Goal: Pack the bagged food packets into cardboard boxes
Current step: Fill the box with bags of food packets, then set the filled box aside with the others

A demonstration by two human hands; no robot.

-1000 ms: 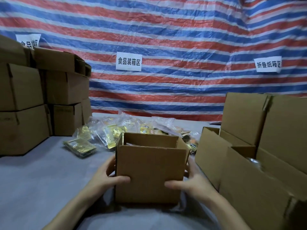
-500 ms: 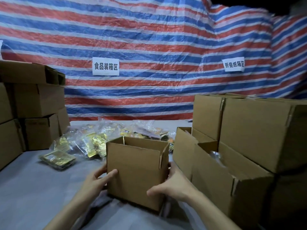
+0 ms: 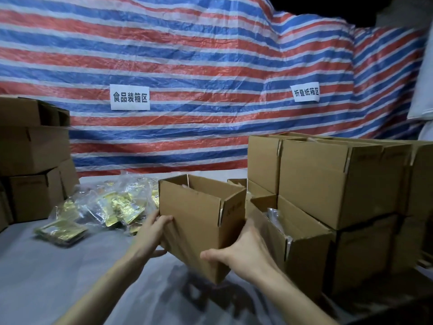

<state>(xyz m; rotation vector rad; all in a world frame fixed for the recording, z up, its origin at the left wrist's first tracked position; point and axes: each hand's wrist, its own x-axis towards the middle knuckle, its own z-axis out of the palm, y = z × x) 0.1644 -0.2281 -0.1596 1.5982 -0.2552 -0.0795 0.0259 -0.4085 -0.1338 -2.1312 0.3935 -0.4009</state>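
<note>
An open brown cardboard box [image 3: 199,221] hangs tilted above the grey table, its top flaps standing up. My left hand [image 3: 150,233] grips its left side and my right hand [image 3: 241,249] holds its lower right corner. What lies inside the box is hidden. A pile of clear bagged food packets [image 3: 110,202] with gold wrappers lies on the table behind and to the left. One packet [image 3: 61,232] lies apart at the pile's near left.
Stacked cardboard boxes [image 3: 339,181] fill the right side, with an open box [image 3: 302,249] holding a shiny bag right next to my right hand. More stacked boxes [image 3: 32,158] stand at the left. A striped tarp with two paper signs hangs behind the grey table [image 3: 46,273].
Both hands have lifted the box off the table and carried it rightward toward the right stack, tilting it. The view has swung to the right.
</note>
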